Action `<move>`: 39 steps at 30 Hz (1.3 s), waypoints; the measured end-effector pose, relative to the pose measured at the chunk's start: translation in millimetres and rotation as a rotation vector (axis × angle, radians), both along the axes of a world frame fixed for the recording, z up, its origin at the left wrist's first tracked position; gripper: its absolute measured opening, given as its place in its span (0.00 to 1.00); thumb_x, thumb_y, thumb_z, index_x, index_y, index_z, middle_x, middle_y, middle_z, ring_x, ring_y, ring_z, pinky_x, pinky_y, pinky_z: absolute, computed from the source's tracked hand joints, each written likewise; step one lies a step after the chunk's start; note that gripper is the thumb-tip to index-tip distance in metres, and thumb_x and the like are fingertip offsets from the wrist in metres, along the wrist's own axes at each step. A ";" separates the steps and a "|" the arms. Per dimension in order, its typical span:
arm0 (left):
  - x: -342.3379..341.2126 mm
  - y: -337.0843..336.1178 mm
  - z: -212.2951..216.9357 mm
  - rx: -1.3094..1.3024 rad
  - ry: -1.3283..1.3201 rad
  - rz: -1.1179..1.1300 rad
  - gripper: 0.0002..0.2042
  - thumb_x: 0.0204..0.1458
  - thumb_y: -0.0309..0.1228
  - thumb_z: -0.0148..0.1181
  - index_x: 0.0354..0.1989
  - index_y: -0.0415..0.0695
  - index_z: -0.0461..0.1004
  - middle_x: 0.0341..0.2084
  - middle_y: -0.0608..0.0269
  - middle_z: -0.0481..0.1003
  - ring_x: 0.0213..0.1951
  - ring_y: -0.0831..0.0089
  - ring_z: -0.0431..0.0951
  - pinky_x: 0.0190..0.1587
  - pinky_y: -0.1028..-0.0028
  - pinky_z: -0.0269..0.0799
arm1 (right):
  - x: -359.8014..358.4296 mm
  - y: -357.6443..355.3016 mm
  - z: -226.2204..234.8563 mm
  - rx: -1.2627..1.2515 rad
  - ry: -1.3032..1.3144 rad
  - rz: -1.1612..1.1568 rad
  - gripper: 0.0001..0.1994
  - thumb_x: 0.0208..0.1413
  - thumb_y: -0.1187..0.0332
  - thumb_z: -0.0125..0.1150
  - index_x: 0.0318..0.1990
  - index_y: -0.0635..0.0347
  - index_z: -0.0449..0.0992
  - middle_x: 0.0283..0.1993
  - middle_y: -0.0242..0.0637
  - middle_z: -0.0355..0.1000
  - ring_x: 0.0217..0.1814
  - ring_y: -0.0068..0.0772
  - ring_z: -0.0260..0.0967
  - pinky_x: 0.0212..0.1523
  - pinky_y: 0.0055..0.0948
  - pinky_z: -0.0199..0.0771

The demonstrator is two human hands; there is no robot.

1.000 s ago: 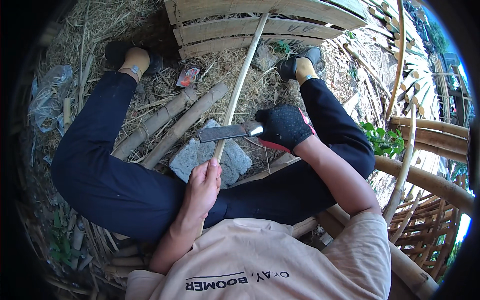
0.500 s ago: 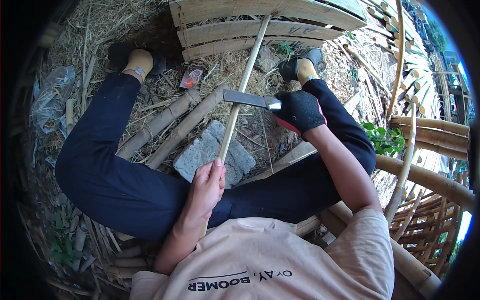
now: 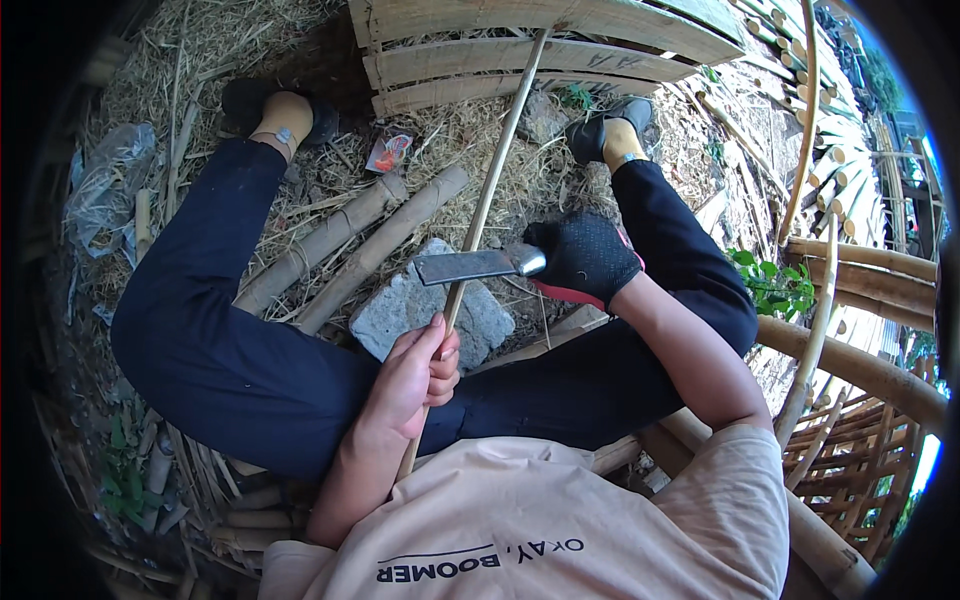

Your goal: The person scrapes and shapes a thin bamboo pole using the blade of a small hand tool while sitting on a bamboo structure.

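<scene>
My bare left hand is closed around the lower part of a long, thin bamboo strip. The strip slants up and away between my legs, and its far end meets the slatted wooden crate. My right hand, in a black glove with a pink-red palm edge, grips a short, broad, square-ended knife with a metal collar. Its handle is hidden inside the fist. The blade lies across the strip, a little beyond my left fingers. Below the strip sits a rough grey stone block.
A slatted wooden crate stands ahead. Two bamboo poles lie left of the stone. Straw, clear plastic and a small red-and-white packet litter the ground. Bamboo rails and stacked poles are at right.
My right hand has drawn the knife down along the strip toward my left hand. My left hand keeps its grip, and the view has shifted slightly.
</scene>
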State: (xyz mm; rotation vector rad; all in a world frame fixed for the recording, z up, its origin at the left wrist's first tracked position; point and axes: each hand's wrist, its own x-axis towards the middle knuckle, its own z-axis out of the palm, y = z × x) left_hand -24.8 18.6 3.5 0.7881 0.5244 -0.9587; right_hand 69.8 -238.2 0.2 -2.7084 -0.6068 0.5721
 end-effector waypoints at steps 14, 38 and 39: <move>-1.6 -4.1 -1.5 0.065 -0.047 -0.013 0.20 0.70 0.47 0.39 0.25 0.51 0.59 0.13 0.80 0.48 0.12 0.90 0.44 0.13 0.83 0.38 | 31.5 -34.0 3.8 -0.138 -0.123 -0.321 0.15 0.50 0.53 0.65 0.37 0.53 0.82 0.29 0.47 0.78 0.34 0.51 0.77 0.37 0.45 0.76; -10.4 -18.8 -9.2 0.396 -0.266 -0.016 0.19 0.69 0.47 0.41 0.27 0.50 0.61 0.13 0.81 0.53 0.11 0.91 0.49 0.11 0.84 0.40 | 11.2 -21.2 4.6 -0.197 0.029 -0.226 0.10 0.47 0.61 0.60 0.35 0.51 0.83 0.30 0.47 0.78 0.37 0.50 0.78 0.41 0.44 0.78; -9.0 -18.6 -5.7 0.384 -0.248 -0.018 0.19 0.69 0.47 0.41 0.27 0.50 0.61 0.13 0.81 0.53 0.11 0.91 0.48 0.12 0.84 0.40 | 17.7 -32.3 4.4 -0.212 0.015 -0.217 0.11 0.48 0.60 0.61 0.36 0.52 0.82 0.31 0.47 0.78 0.37 0.50 0.78 0.41 0.45 0.77</move>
